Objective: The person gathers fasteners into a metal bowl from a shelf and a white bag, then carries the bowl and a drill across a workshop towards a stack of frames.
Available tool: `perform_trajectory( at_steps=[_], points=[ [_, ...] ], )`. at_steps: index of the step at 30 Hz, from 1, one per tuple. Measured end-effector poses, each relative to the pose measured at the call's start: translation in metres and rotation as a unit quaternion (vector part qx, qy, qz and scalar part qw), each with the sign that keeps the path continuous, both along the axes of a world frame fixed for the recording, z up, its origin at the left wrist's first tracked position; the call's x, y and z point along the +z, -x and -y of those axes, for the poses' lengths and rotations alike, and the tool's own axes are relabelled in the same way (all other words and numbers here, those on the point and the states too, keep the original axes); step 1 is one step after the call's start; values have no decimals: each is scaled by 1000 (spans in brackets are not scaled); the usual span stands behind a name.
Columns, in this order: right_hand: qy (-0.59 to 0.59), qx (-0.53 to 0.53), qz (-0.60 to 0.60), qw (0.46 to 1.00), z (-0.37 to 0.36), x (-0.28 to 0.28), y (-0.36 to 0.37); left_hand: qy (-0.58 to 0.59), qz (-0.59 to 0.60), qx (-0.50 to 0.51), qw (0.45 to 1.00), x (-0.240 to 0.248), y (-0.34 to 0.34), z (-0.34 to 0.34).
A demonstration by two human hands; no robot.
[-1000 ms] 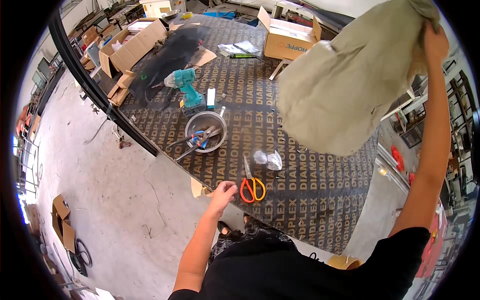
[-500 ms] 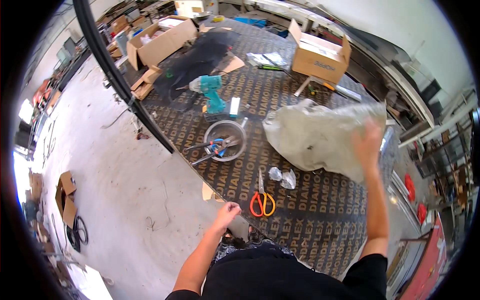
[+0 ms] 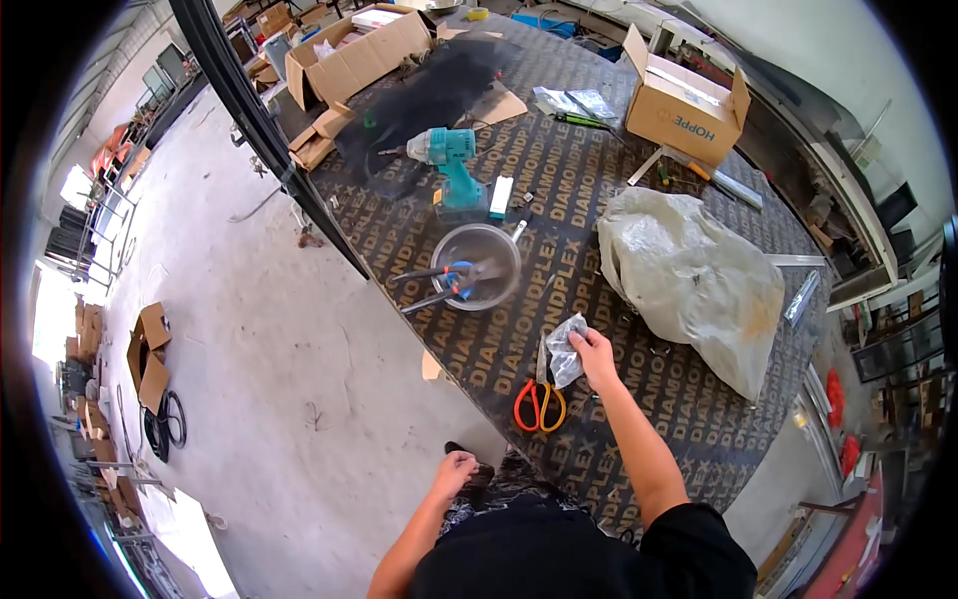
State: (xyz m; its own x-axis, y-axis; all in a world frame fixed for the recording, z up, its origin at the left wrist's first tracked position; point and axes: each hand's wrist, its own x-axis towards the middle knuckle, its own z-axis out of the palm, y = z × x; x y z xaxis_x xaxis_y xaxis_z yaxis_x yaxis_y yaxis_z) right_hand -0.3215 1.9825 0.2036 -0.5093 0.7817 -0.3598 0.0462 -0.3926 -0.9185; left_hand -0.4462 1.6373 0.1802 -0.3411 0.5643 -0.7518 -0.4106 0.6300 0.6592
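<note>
My right hand (image 3: 596,357) pinches a crumpled piece of clear plastic film (image 3: 566,351) above the dark printed tabletop. Just left of it lie scissors (image 3: 540,404) with one red and one yellow-orange handle, their blades partly covered by the film. My left hand (image 3: 456,473) hangs beside the table's near edge, fingers curled, with nothing visible in it. A large cloudy plastic bag (image 3: 689,275) lies rumpled to the right. Further left, a round metal bowl (image 3: 477,268) holds pliers (image 3: 444,287) whose handles stick out over the rim.
Behind the bowl stands a teal cordless drill (image 3: 454,165) beside a small white-and-teal box (image 3: 501,198). Open cardboard boxes sit at the back right (image 3: 687,115) and back left (image 3: 359,60). A black upright post (image 3: 269,150) rises at the table's left edge. An orange-handled tool (image 3: 699,172) lies near the right box.
My right hand has left the big plastic bag, moved left and nearer, and taken hold of the crumpled film. The bag now lies flatter. The whole view has shifted a little.
</note>
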Motion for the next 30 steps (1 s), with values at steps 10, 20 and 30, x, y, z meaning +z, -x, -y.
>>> perform_trajectory(
  at_steps=[10,20,30],
  points=[
    [17,21,-60,998,27,96,8,-4,47,59,997,-3,17,20],
    [-512,161,403,741,87,166,48,48,-95,106,989,-68,78,159],
    [-584,559,3,588,370,64,204,165,66,435,883,-209,57,446]
  ],
)
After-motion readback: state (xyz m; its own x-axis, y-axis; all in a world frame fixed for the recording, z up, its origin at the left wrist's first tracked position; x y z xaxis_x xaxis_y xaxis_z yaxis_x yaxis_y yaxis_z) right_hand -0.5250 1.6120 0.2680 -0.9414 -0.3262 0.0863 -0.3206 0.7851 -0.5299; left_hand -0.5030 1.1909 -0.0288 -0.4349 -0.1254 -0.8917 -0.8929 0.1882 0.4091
